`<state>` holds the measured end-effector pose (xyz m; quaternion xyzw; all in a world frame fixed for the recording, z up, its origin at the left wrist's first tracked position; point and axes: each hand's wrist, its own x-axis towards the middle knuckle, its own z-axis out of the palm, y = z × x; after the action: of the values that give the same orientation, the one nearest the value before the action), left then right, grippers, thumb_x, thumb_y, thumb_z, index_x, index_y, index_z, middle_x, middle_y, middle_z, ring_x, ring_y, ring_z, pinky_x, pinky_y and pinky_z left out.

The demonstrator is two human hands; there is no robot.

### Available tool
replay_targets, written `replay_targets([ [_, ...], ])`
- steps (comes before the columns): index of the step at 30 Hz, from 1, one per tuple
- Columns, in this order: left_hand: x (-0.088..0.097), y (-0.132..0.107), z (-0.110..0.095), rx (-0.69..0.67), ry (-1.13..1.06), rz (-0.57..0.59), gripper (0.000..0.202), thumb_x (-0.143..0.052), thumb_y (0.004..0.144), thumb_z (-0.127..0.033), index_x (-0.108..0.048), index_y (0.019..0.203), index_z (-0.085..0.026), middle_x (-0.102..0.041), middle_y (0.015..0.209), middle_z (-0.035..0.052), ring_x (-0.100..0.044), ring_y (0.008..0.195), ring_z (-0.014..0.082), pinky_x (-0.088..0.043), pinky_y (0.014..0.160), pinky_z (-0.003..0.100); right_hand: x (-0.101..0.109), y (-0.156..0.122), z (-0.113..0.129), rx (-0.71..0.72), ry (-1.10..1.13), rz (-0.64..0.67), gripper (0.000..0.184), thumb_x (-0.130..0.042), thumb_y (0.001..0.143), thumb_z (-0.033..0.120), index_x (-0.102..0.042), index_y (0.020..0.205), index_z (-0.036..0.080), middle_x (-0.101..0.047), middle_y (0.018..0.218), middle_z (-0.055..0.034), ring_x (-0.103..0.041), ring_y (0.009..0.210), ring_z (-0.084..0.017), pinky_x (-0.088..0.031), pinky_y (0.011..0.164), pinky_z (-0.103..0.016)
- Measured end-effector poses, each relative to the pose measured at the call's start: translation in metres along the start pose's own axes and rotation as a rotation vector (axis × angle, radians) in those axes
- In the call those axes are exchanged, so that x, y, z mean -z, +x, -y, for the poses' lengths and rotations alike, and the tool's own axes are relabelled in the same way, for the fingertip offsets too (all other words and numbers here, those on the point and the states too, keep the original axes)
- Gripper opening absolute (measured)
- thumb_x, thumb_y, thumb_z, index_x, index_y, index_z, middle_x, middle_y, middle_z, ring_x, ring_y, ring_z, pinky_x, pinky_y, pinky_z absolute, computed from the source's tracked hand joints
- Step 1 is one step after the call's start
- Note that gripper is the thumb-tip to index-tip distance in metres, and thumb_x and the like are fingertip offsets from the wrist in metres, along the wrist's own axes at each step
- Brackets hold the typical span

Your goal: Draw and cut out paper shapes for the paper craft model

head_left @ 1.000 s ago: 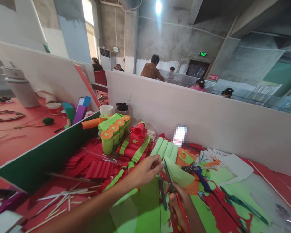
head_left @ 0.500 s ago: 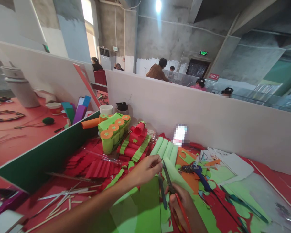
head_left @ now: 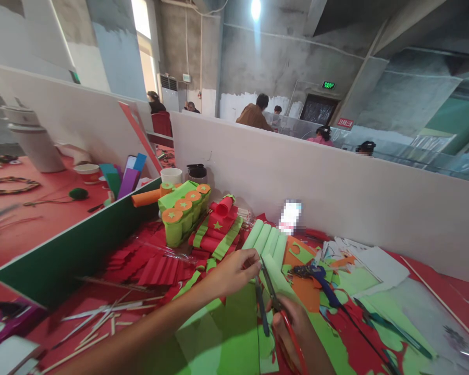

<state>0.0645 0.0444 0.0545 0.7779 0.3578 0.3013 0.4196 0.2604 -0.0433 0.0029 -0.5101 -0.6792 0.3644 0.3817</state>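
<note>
My left hand (head_left: 233,272) pinches the top edge of a light green paper sheet (head_left: 240,336) held over the table. My right hand (head_left: 295,336) grips red-handled scissors (head_left: 275,307); their blades point up and away and are open around the paper's edge, right beside my left fingers. A cut strip of the green paper (head_left: 277,276) folds off to the right of the blades.
Behind my hands stand a green tube bundle with orange star caps (head_left: 183,213), a red roll bundle (head_left: 218,232) and pale green tubes (head_left: 266,240). A blue glue gun (head_left: 316,276) lies right. A green board (head_left: 74,247) borders the left, a white partition (head_left: 336,192) the back. Wooden sticks (head_left: 97,325) lie near left.
The cut green strip has swung a little further right of the blades. My hands and the scissors have barely moved.
</note>
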Motion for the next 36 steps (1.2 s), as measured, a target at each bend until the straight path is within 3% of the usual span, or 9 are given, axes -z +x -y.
replay_targets([
  [19,-0.002,0.000,0.002,-0.014,-0.010,-0.026,0.026,-0.045,0.093,-0.037,-0.050,0.077,-0.017,-0.051,0.071,-0.0023,-0.045,0.067,0.0117,-0.034,0.059,0.022,0.001,-0.002,0.002,-0.027,-0.024,0.035,0.055,-0.043,0.085,0.071,-0.058,0.083,0.017,-0.053,0.065,-0.0002,-0.047,0.056,-0.013,-0.036,0.049,-0.021],
  [28,-0.003,-0.001,0.000,-0.012,0.000,0.003,0.026,-0.046,0.093,-0.037,-0.052,0.078,-0.016,-0.053,0.072,-0.0020,-0.047,0.067,0.0117,-0.035,0.059,0.022,-0.004,0.001,-0.019,-0.009,0.049,0.041,0.070,-0.040,0.076,0.084,-0.057,0.085,0.017,-0.044,0.056,0.0037,-0.039,0.045,-0.010,-0.035,0.043,-0.020],
  [36,-0.002,-0.001,-0.001,-0.004,-0.013,0.017,0.026,-0.046,0.092,-0.036,-0.053,0.078,-0.016,-0.054,0.072,-0.0015,-0.048,0.067,0.0120,-0.036,0.060,0.022,0.001,0.001,-0.009,0.054,-0.039,0.042,0.060,-0.040,0.082,0.077,-0.055,0.080,0.019,-0.052,0.062,0.0002,-0.048,0.054,-0.014,-0.038,0.045,-0.019],
])
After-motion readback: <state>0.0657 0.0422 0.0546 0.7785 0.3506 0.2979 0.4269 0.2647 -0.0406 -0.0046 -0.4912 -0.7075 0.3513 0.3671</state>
